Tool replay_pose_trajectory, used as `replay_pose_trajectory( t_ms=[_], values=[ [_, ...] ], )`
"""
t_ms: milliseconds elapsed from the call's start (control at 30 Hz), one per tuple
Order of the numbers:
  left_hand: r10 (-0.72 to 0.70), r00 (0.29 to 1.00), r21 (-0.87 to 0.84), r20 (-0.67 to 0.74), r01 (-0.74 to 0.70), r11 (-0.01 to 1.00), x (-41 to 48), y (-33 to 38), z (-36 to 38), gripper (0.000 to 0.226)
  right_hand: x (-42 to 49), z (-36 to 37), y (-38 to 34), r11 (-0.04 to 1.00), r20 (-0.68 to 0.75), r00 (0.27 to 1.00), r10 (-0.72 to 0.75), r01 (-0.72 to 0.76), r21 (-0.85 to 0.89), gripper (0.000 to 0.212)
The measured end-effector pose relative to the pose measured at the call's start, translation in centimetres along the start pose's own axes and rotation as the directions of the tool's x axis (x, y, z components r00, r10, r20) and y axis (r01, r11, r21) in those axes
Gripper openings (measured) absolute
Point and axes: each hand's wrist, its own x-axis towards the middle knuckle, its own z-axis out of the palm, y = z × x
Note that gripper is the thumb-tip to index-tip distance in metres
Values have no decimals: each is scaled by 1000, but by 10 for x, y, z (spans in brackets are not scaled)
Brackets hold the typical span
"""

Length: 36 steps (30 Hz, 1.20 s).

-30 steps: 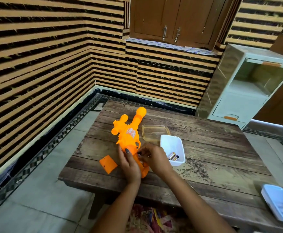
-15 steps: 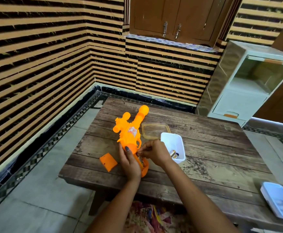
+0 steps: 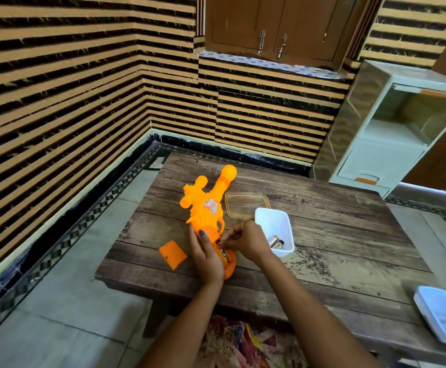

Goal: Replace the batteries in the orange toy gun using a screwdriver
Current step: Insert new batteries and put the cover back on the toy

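Observation:
The orange toy gun (image 3: 207, 205) lies on the wooden table (image 3: 322, 235), barrel pointing away from me. My left hand (image 3: 206, 257) grips its handle, thumb on top. My right hand (image 3: 244, 241) pinches a battery (image 3: 223, 252) at the open battery compartment in the handle. The orange battery cover (image 3: 172, 254) lies loose on the table left of the gun. Two batteries (image 3: 276, 241) lie in a white tub (image 3: 275, 231) just right of my right hand. No screwdriver is visible.
A clear plastic lid (image 3: 245, 204) lies behind the white tub. A blue-white lidded box (image 3: 442, 314) sits at the table's near right corner. A pale plastic drawer unit (image 3: 391, 134) stands past the table's far right. Striped walls close in left and behind.
My right hand has shifted slightly along the gun's handle at the battery compartment. My left hand keeps its hold. The camera has tilted a little.

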Motion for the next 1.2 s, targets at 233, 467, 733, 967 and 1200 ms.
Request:
replay_pose_trajectory(
  t_ms=[233, 467, 733, 967, 1200],
  values=[
    [-14, 999, 13, 38, 14, 1000, 1, 3, 0, 45, 3, 0, -1, 991, 14, 993, 118, -118, 65, 30],
    [-71, 979, 113, 190, 50, 992, -1, 0, -2, 79, -7, -17, -1, 994, -143, 990, -7, -9, -111, 24],
    [-102, 963, 171, 251, 59, 984, -2, 3, -1, 82, -4, -49, 38, 754, -273, 943, 190, -318, -575, 22],
    [-107, 960, 149, 260, 70, 986, -2, 7, -1, 80, 5, -38, 33, 635, -196, 955, 223, -295, -714, 21],
    [-122, 935, 182, 333, 64, 981, -2, 6, -4, 84, 9, -38, 37, 777, -212, 922, 325, -388, -496, 29]
  ],
)
